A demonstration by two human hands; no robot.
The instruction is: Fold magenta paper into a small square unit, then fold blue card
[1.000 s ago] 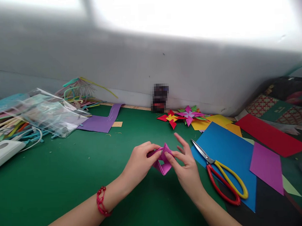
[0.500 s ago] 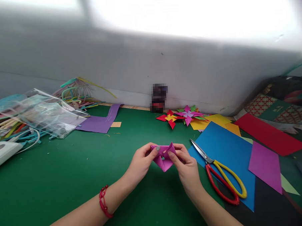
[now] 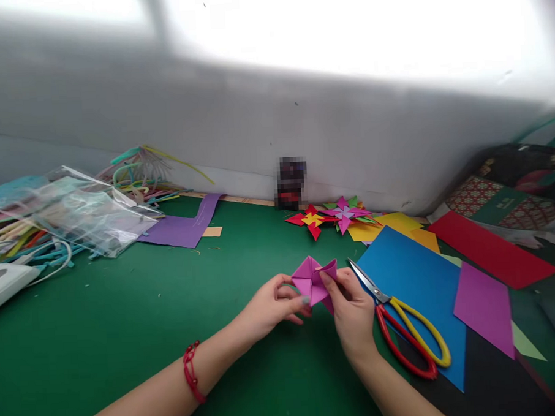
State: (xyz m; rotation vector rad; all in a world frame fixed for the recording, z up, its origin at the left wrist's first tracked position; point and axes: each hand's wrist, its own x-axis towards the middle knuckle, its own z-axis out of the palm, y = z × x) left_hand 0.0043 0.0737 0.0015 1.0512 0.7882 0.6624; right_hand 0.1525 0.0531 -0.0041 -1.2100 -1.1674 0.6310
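Between both hands, just above the green mat (image 3: 127,337), sits a folded magenta paper piece (image 3: 312,280) — the left hand (image 3: 275,306) pinches its lower left edge with thumb and fingertips, the right hand (image 3: 353,309) nips its right flap, fingers curled. A red bracelet (image 3: 191,372) circles the left wrist. Just right of the right hand lie scissors (image 3: 402,325) with red and yellow handles, resting on a blue sheet (image 3: 413,275) — a purple sheet (image 3: 484,309) overlaps it. Farther back, paper pinwheels (image 3: 337,214) lie near the wall.
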